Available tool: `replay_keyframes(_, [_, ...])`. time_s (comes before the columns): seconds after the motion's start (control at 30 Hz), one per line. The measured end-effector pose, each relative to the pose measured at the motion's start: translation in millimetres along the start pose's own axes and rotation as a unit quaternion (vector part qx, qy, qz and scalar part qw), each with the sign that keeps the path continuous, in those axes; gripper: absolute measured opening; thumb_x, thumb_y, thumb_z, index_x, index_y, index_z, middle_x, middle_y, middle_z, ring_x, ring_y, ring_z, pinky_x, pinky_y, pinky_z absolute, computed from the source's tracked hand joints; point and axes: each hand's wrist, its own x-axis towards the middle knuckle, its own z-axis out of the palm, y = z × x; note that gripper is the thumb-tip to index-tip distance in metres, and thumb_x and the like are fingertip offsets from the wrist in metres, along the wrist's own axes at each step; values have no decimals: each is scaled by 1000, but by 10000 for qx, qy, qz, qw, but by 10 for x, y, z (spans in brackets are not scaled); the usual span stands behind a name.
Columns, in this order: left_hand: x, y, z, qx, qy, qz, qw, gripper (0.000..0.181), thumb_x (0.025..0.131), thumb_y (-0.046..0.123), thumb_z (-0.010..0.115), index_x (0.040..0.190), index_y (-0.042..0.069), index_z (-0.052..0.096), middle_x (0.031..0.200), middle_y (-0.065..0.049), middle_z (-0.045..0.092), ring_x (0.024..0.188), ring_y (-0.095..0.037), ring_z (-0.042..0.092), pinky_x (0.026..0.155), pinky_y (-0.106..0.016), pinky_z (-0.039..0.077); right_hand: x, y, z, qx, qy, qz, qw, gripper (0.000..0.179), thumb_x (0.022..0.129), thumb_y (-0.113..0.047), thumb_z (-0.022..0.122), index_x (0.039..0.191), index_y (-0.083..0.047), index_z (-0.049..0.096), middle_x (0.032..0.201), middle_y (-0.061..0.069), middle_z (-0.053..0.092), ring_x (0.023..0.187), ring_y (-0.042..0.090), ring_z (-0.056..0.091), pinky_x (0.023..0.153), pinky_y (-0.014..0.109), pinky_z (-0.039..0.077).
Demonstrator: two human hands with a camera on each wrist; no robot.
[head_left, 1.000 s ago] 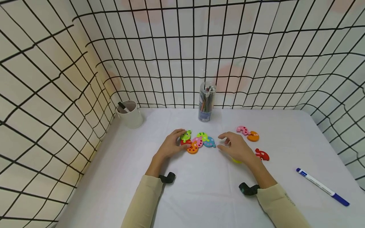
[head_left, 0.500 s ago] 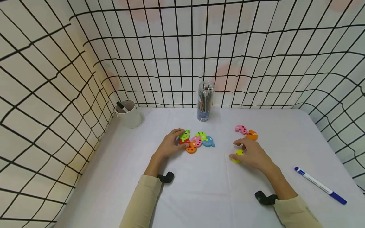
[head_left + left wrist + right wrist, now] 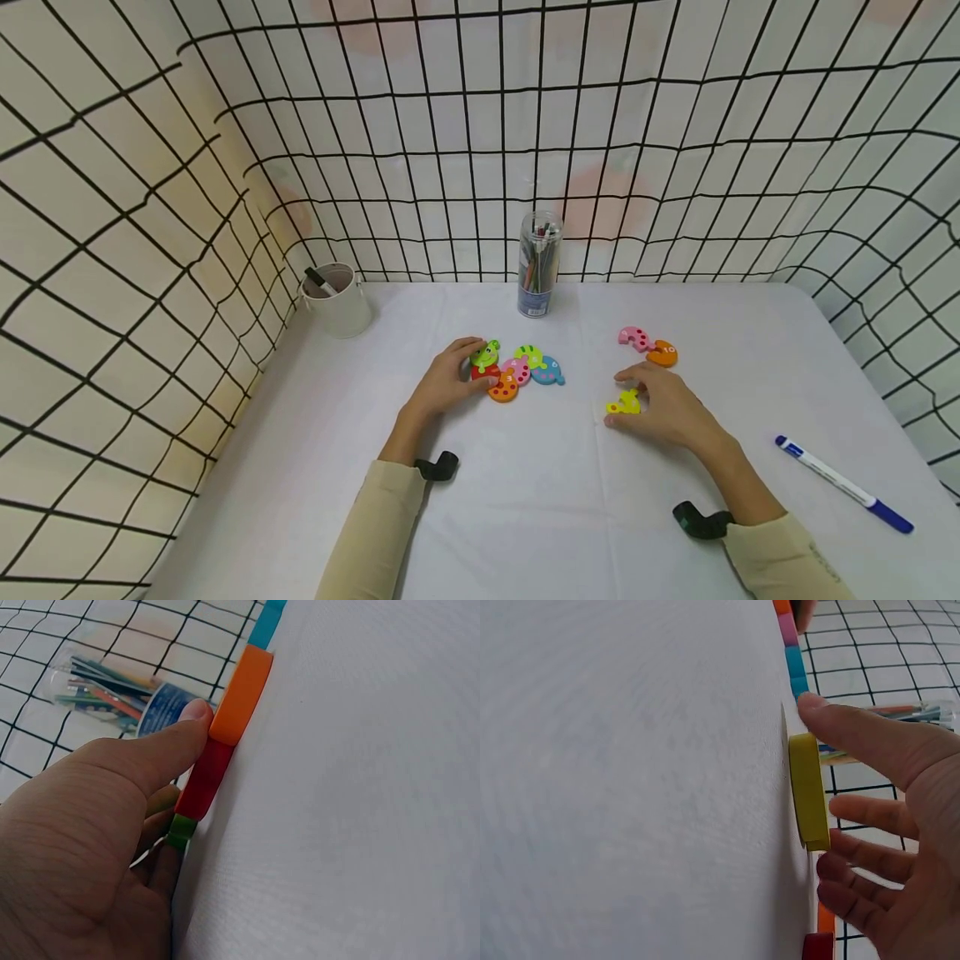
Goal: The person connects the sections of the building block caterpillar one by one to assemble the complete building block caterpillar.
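Observation:
A joined row of colourful caterpillar puzzle pieces (image 3: 516, 372) lies flat on the white-covered table, in the middle of the head view. At its left end is the green smiling head (image 3: 489, 353), with a red piece (image 3: 204, 780) below it. My left hand (image 3: 444, 383) holds this end, its thumb along the red and orange edges and its fingers at the green one. A loose yellow puzzle piece (image 3: 624, 402) lies between the thumb and fingers of my right hand (image 3: 667, 404). In the right wrist view those fingers are spread, with gaps around the yellow piece (image 3: 808, 791).
Behind the right hand lie a loose pink piece (image 3: 634, 337) and an orange one (image 3: 663, 354). A red piece (image 3: 817, 946) is hidden from the head view. A marker (image 3: 843, 483) lies at right. A pencil jar (image 3: 536, 287) and a white bucket (image 3: 339, 308) stand near the wire grid (image 3: 465, 156).
My right hand has moved right and down from beside the blue piece to the yellow piece. The yellow piece has turned within its fingers. My left hand stays at the caterpillar's head.

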Motion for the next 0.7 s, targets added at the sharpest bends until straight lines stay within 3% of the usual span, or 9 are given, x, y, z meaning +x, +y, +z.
replay_keyframes(0.17, [-5,2,-7,12,-32,-37,10000,70,91,37,79,152,15,52,159,-5,46,150,-28,40,125,-50,32,15,10,9,-89,3,63,9999,64,78,-43,88,126,-6,68,110,10,67,95,23,56,79,39,54])
replay_keyframes(0.3, [-10,0,-19,-9,8,-93,10000,71,91,38,79,152,16,52,159,-4,46,150,-28,40,125,-50,32,70,4,50,156,104,57,9998,57,80,-37,87,124,-6,69,99,5,63,91,21,53,72,30,47])
replay_keyframes(0.47, [-5,-3,-23,-63,28,-63,10000,71,90,37,79,152,16,52,159,-5,46,150,-29,40,125,-50,32,140,-38,99,396,237,48,9989,55,80,-34,87,124,-6,69,101,6,62,91,21,51,72,29,46])
replay_keyframes(0.7, [-3,9,-5,-52,-16,-74,10000,71,91,39,79,152,16,52,159,-6,46,150,-29,40,125,-51,32,183,-127,122,484,158,361,9981,59,80,-34,87,128,-5,68,96,7,61,91,22,52,71,29,47])
